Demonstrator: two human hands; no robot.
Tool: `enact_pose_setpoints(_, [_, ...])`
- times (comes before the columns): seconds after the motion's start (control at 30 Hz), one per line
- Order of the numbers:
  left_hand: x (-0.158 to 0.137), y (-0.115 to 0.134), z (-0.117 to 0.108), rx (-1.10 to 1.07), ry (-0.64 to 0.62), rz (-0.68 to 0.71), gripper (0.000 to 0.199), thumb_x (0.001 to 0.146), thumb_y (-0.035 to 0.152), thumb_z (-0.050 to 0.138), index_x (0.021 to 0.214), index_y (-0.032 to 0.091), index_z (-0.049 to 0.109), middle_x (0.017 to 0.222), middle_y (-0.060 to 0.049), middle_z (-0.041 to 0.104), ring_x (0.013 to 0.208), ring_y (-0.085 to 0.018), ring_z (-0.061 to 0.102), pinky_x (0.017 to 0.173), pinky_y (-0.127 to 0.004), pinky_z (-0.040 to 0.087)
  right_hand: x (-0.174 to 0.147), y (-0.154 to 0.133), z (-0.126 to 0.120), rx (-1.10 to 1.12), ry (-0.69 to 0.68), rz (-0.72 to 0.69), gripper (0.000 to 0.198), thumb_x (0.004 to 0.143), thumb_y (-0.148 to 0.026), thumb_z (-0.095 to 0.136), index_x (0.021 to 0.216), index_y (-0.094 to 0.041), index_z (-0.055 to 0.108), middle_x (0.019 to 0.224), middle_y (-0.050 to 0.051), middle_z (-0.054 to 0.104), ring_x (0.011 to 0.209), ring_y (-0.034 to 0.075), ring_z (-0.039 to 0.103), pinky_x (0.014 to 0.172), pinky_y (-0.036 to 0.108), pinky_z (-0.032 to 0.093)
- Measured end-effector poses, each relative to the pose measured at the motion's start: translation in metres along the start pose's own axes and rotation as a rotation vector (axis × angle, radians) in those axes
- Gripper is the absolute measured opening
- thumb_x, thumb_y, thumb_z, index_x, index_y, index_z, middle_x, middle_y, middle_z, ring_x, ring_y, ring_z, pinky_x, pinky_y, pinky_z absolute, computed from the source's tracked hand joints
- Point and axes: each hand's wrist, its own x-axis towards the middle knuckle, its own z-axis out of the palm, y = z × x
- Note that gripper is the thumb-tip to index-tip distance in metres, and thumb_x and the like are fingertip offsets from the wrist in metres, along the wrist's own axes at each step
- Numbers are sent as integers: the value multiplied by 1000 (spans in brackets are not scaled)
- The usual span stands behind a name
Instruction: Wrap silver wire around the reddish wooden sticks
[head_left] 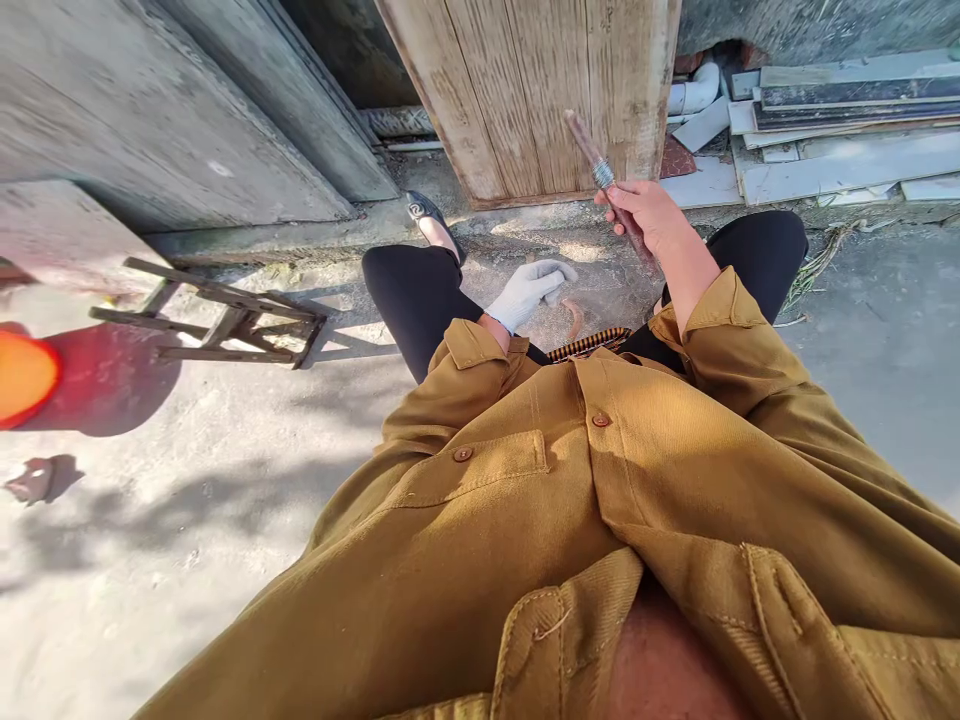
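My right hand [637, 215], bare, is wrapped around a brownish rod-shaped tool [587, 140] with a band of coiled wire around its middle. The tool slants up and to the left, its narrower end in front of the wooden board. I cannot make out its exact kind. My left hand [529, 290] wears a white glove and hangs low between my knees, fingers curled together. Whether anything is inside them is hidden. Just right of the glove, a curved orange-brown piece [574, 318] shows near the ground. Below it is the black-and-orange striped edge [589, 343] of a seat.
A planked wooden board [540, 90] leans ahead of me. To the left, a wooden stool frame [225, 320] lies on its side near a red object [26, 375]. Stacked boards [847, 130] and a white pipe [694, 90] are at the right.
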Motion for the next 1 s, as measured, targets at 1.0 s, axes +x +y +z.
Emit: enact_pose_setpoints(1.0, [-1,0,7,105,-11,-98,12,89,26,65,84,18,72,62,3,53,55,-12,43,58,-27,36,9,15,-10,-468,93,102,19,108,-30,79,98,-20,67,74,4,58,69,19,53,63,29,45])
